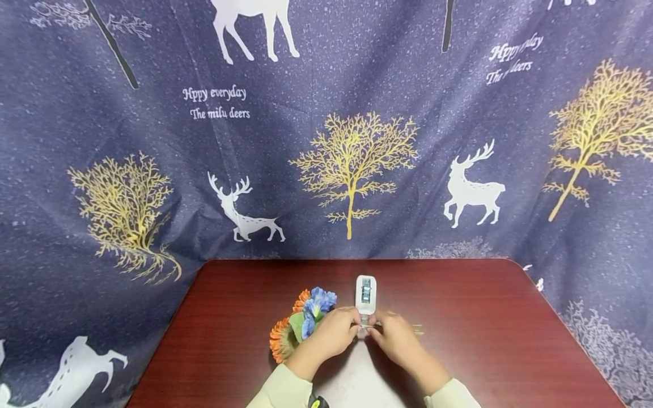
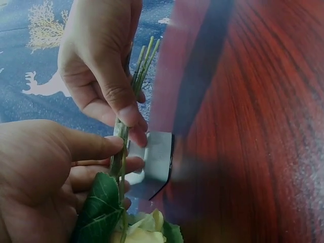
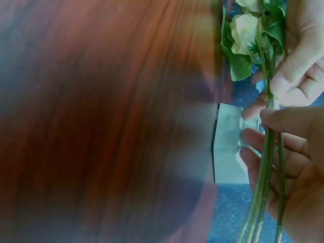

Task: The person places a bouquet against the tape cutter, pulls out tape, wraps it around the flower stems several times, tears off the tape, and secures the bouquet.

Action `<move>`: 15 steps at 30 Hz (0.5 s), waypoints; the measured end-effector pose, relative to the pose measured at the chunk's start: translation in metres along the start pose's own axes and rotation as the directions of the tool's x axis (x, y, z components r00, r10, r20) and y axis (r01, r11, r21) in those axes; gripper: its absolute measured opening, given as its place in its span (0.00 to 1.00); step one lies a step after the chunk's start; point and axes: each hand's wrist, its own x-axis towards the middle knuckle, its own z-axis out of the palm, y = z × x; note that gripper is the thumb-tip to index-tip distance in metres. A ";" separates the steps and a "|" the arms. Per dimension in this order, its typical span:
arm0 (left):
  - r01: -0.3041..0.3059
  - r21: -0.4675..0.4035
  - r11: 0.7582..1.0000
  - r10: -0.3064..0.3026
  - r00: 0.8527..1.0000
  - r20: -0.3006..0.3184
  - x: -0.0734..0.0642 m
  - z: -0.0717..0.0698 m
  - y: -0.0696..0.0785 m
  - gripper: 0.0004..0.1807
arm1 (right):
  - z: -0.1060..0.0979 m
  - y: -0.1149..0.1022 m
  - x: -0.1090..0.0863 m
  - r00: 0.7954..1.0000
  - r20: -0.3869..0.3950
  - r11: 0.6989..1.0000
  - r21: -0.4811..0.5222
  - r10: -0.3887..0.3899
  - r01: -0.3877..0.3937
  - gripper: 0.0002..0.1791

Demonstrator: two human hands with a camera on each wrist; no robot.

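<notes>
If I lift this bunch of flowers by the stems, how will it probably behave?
The stems look fairly stiff, running nearly straight in the right wrist view. Flower heads, clustered at one end, may dip. The stems might spread, since one stands apart.

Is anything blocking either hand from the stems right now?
Nothing visible is. The left hand and right hand both pinch the stems directly, side by side. The white box is the nearest other object; in the head view it sits just beyond the fingers, not between them and the stems.
</notes>
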 end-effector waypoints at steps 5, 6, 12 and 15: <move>0.013 -0.010 1.000 -0.013 1.000 0.021 -0.005 -0.001 0.003 0.06 | 0.001 -0.001 -0.005 1.000 0.014 1.000 -0.010 0.001 -0.001 0.14; 0.017 -0.012 1.000 -0.017 0.999 0.030 -0.006 -0.001 0.003 0.06 | 0.001 -0.001 -0.006 1.000 0.015 1.000 -0.013 -0.002 0.002 0.14; -0.028 0.013 1.000 0.028 0.999 0.027 -0.008 0.000 0.004 0.07 | 0.001 -0.002 -0.009 1.000 0.009 1.000 -0.016 -0.014 0.014 0.13; -0.073 0.091 0.993 0.074 0.997 -0.014 -0.009 0.002 0.004 0.07 | 0.001 -0.001 -0.009 1.000 0.023 1.000 -0.012 -0.010 0.010 0.13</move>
